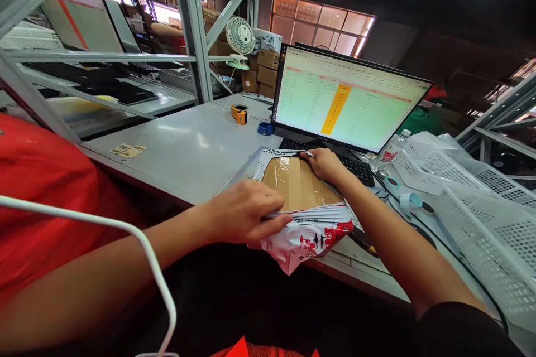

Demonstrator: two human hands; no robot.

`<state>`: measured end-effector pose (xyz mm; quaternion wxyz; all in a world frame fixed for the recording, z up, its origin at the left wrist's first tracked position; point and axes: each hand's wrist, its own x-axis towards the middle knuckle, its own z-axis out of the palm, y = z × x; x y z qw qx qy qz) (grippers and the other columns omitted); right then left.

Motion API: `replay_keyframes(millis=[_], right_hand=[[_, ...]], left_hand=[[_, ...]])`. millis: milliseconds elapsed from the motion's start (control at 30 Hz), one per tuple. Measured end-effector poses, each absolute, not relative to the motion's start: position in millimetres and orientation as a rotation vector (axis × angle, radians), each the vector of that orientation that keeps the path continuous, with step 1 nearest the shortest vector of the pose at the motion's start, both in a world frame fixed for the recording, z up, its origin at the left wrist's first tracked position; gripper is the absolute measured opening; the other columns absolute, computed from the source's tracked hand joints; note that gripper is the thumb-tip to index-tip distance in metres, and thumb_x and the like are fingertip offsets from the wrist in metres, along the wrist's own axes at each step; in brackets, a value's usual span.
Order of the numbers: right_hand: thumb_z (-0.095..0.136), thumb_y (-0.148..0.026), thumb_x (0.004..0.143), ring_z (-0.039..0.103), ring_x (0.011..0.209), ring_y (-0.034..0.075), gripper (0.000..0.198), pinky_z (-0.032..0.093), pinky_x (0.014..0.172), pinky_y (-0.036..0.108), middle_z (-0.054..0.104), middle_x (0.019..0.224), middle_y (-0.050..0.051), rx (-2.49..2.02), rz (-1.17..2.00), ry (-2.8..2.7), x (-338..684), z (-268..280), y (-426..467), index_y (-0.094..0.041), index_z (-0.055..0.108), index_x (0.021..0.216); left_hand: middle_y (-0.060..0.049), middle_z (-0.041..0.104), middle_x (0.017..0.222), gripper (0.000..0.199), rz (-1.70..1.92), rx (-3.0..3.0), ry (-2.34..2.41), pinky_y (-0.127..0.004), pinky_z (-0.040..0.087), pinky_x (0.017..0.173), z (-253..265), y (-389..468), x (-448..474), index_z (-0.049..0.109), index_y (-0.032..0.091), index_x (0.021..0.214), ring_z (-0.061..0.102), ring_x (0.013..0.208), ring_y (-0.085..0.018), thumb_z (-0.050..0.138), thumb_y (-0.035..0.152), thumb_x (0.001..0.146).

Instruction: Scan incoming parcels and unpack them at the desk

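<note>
- Cardboard box (293,181), closed with clear tape, sits partly inside a white-and-red mailing bag (307,234) at the near edge of the worktop (180,145), in front of the monitor (310,95).
- Left hand (243,211) is at the bag's near left: its fingers curl over the box, and its thumb lies along the bunched lip, grasping the plastic.
- Right hand (326,165) is at the far side of the box, its fingers bent around the bag's far edge and gripping it; the fingertips are partly hidden.
- Bunched folds of the bag cross the near part of the box, while a pointed corner hangs below them.
- Black keyboard (355,169) lies just beyond the right hand, below the tilted-looking screen, which shows a table with one orange column.
- Orange-and-black object (239,114) and a blue ring-shaped object (265,129) stand left of the monitor; yellowish cards (128,150) lie near the worktop's left edge.
- White perforated baskets (494,234) fill the right side, with a clear bottle (404,136) near them.
- Small fan (240,39) stands behind, beside stacked cartons (268,67).
</note>
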<state>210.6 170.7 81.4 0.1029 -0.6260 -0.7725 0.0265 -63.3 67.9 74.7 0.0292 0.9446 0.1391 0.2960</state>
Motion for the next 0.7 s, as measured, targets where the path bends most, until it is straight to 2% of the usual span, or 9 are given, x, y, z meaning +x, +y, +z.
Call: replay_keyframes(millis=[200,367,467,533,600,700], right_hand=[[0.044,-0.051,0.11,0.071,0.097,0.027,0.049,0.044,0.08,0.03,0.08,0.108,0.014,-1.866,0.079,-2.247,208,78,179,-0.02,0.082,0.105],[0.049,-0.045,0.108,0.069,0.089,0.027,0.045,0.043,0.078,0.033,0.079,0.098,0.017,-1.923,0.083,-2.143,215,73,192,-0.016,0.081,0.094],[0.053,-0.043,0.106,0.064,0.078,0.023,0.046,0.042,0.076,0.033,0.074,0.081,0.013,-1.994,0.195,-2.024,223,73,199,-0.014,0.076,0.079],[0.061,-0.046,0.102,0.059,0.07,0.02,0.046,0.042,0.073,0.033,0.069,0.072,0.008,-2.008,0.365,-1.851,229,71,200,-0.014,0.072,0.071],[0.067,-0.051,0.098,0.056,0.067,0.018,0.046,0.043,0.072,0.033,0.066,0.068,0.005,-1.986,0.492,-1.659,234,67,195,-0.013,0.071,0.071],[0.068,-0.055,0.096,0.062,0.07,0.021,0.048,0.048,0.073,0.036,0.071,0.074,0.009,-1.921,0.508,-1.556,237,60,182,-0.01,0.075,0.082]], left_hand=[[-0.001,0.053,0.067,0.032,0.969,2.927,0.505,-0.036,0.037,0.063,45,23,-113,0.049,0.022,0.074,0.049,0.062,-0.017,0.05,0.022,0.106],[0.0,0.054,0.064,0.032,1.077,2.693,0.717,-0.035,0.038,0.06,-49,-16,-111,0.045,0.022,0.071,0.05,0.06,-0.017,0.047,0.018,0.103],[-0.001,0.058,0.063,0.036,1.015,2.609,0.853,-0.035,0.042,0.059,-119,-17,-92,0.05,0.021,0.07,0.055,0.059,-0.017,0.043,0.021,0.105],[-0.003,0.065,0.068,0.037,0.909,2.593,0.874,-0.035,0.047,0.064,-150,-7,-81,0.057,0.021,0.072,0.061,0.065,-0.02,0.043,0.025,0.106],[-0.007,0.073,0.078,0.038,0.79,2.567,0.891,-0.037,0.053,0.073,-163,7,-74,0.066,0.021,0.077,0.069,0.077,-0.024,0.043,0.029,0.106],[-0.011,0.078,0.094,0.041,0.638,2.503,0.944,-0.039,0.055,0.079,-151,24,-76,0.074,0.02,0.088,0.073,0.09,-0.028,0.043,0.037,0.108]])
